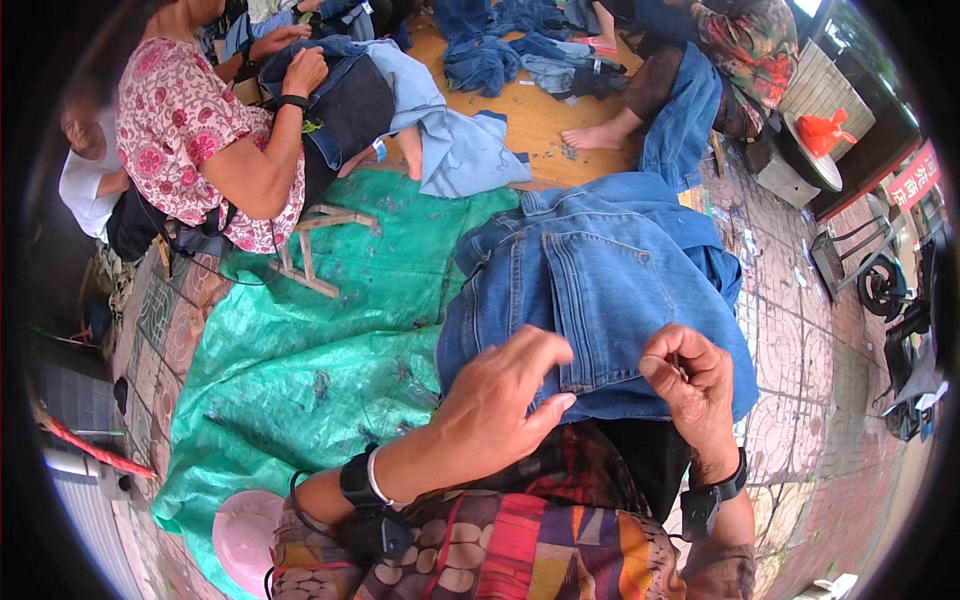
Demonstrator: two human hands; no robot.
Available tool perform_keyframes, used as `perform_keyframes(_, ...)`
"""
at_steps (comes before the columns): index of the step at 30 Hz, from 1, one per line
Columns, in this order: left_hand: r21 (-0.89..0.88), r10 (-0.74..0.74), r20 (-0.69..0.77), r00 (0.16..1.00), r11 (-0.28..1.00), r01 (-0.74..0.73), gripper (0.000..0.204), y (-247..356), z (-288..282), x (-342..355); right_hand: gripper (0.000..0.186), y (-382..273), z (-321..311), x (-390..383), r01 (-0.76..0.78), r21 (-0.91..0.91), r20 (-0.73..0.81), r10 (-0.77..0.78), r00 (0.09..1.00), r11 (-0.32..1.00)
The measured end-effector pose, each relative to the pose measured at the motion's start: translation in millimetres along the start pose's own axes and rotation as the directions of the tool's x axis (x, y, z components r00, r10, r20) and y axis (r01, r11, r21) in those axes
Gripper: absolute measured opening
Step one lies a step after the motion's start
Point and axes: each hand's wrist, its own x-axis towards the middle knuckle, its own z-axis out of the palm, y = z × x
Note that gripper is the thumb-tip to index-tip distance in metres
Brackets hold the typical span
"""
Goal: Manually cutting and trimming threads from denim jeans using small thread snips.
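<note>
A pair of blue jeans lies across my lap, with a back pocket and its stitched seams facing up. Over the lower left part of that pocket hovers my left hand, its thumb and fingers apart and nothing visible between them. My right hand is raised at the right side of the denim, thumb and fingertips pinched together. Whatever it pinches, if anything, is too small to make out.
Green tarp covers the ground at left, with a small wooden stool on it. A co-worker in a flowered top handles denim. Across a wooden board lie more jeans. A red plastic bag sits far right.
</note>
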Motion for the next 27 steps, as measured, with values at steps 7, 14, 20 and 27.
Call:
perform_keyframes(7,-0.614,-0.439,0.465,0.769,0.466,0.637,0.078,-19,20,4,0.013,5,-5,-12,0.051,0.135,-0.05,-0.044,0.998,0.99)
perform_keyframes(14,-0.28,-0.376,-0.037,0.926,0.893,0.352,0.072,-21,58,-3,0.014,7,-9,-21,0.193,-0.058,0.38,-0.157,0.912,0.979)
perform_keyframes(20,-0.803,-0.489,0.148,0.86,0.448,0.393,0.065,-5,29,8,0.042,0,8,-19,0.315,-0.315,0.164,-0.275,0.947,0.895)
perform_keyframes(27,-0.833,-0.49,0.183,0.852,0.384,0.399,0.026,-2,22,6,0.036,7,21,-8,0.419,-0.272,0.149,-0.392,0.908,0.866)
